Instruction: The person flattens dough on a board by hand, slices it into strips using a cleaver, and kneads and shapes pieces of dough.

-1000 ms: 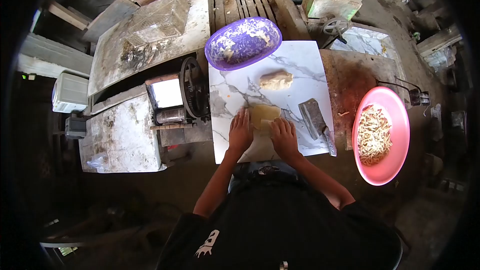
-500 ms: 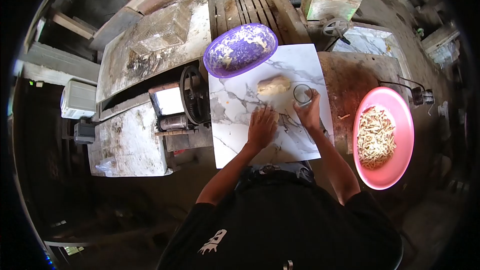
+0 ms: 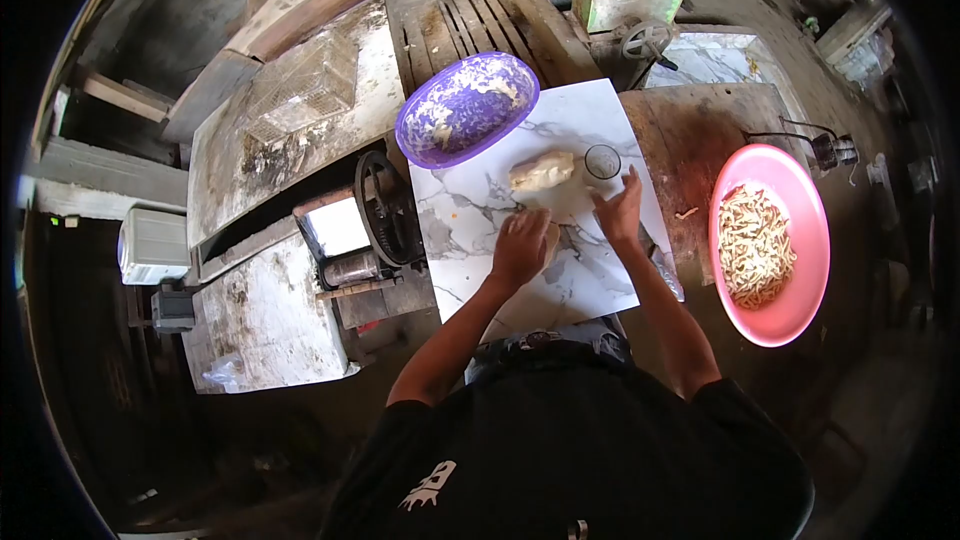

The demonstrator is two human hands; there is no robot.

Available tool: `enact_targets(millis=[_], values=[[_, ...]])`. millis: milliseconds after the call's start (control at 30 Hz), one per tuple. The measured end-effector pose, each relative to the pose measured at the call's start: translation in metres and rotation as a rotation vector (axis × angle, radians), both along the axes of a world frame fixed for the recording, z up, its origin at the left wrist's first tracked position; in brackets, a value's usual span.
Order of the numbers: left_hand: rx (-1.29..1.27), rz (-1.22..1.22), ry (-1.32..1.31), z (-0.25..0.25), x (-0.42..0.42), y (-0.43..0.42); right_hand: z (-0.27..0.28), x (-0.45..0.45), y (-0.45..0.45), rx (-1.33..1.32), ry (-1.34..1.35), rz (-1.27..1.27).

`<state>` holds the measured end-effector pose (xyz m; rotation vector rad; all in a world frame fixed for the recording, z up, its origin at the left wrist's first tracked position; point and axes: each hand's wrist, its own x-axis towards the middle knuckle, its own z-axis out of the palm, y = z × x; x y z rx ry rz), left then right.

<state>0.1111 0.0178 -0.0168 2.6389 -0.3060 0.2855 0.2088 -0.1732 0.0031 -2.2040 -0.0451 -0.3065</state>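
My left hand point(image 3: 521, 246) is low over the marble-patterned board, fingers stretched forward and palm down. A small flattened piece of dough point(image 3: 552, 244) peeks out beside its thumb side, partly covered by the hand. My right hand point(image 3: 621, 210) has its thumb and fingers apart and holds nothing. Just beyond its fingertips a clear drinking glass point(image 3: 602, 162) stands on the board. A larger pale lump of dough point(image 3: 542, 171) lies left of the glass, past my left fingertips.
A purple basin point(image 3: 468, 108) smeared with dough sits at the board's point(image 3: 470, 280) far left corner. To the left is a hand-cranked roller machine point(image 3: 385, 208). A pink basin point(image 3: 770, 245) of small pale dough strips stands right, by a wooden table point(image 3: 700, 140).
My right hand has let go of the glass and drawn back toward me. My left hand's fingers have come closer together. The whole view has shifted and turned slightly.
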Motion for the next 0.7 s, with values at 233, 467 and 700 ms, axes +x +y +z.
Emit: enact_targets(millis=[233, 467, 700], values=[[-0.021, -0.109, 0.018, 0.008, 0.02, 0.031, -0.023, -0.079, 0.024, -0.213, 0.106, 0.262], [-0.081, -0.222, 0.117, -0.002, 0.028, 0.027, -0.038, -0.094, 0.059, -0.349, 0.075, 0.024], [-0.044, -0.195, 0.111, 0.0, 0.039, 0.023, -0.046, -0.083, 0.069, -0.311, 0.208, -0.132]])
